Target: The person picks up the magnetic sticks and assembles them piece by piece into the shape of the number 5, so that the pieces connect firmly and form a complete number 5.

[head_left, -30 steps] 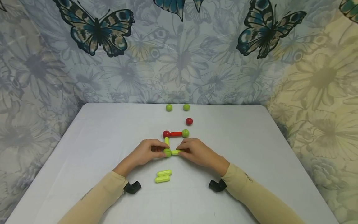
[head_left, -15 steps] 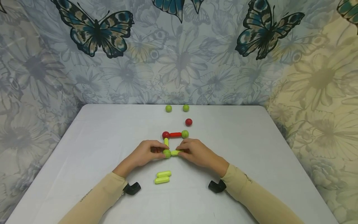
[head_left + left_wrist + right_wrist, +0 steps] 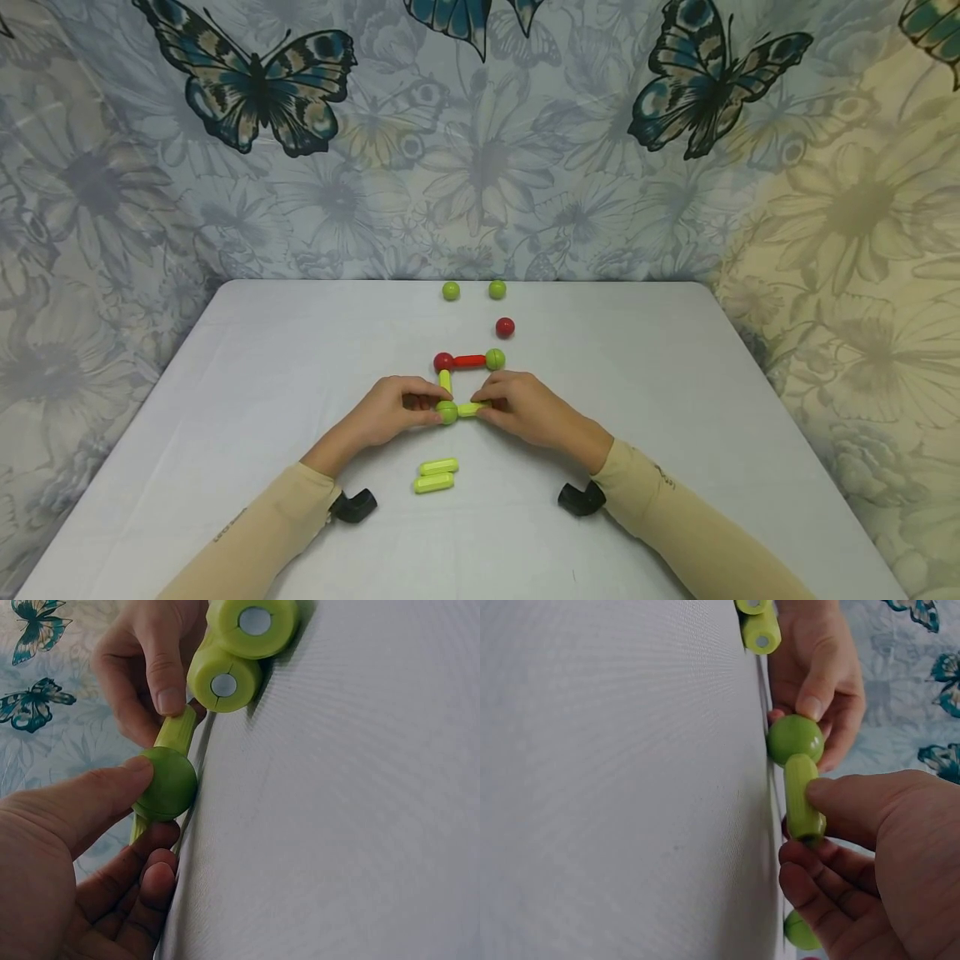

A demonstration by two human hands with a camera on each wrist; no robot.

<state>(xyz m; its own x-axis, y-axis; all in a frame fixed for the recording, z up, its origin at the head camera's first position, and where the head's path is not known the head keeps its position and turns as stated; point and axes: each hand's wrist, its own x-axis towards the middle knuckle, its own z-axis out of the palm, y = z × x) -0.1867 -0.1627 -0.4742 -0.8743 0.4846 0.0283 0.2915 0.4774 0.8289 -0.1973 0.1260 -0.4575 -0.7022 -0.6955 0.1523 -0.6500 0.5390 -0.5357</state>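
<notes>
My left hand [image 3: 392, 407] pinches a green ball [image 3: 169, 784] between thumb and fingers, low over the white table. From the right, my right hand [image 3: 534, 408] pinches a yellow-green magnetic rod [image 3: 802, 796], whose one end touches that ball. Another yellow-green rod [image 3: 446, 381] runs from beside the left fingertips back to a red ball [image 3: 443, 362]. A red rod [image 3: 470, 361] links this red ball to a second green ball [image 3: 495, 359] on its right. Fingers partly cover the held pieces in the head view.
Two loose yellow-green rods [image 3: 437, 475] lie side by side nearer the front, with metal discs in their ends. Farther back sit a loose red ball [image 3: 505, 327] and two green balls, one left [image 3: 451, 291], one right [image 3: 497, 289]. Patterned cloth [image 3: 480, 208] hangs behind the table [image 3: 225, 400].
</notes>
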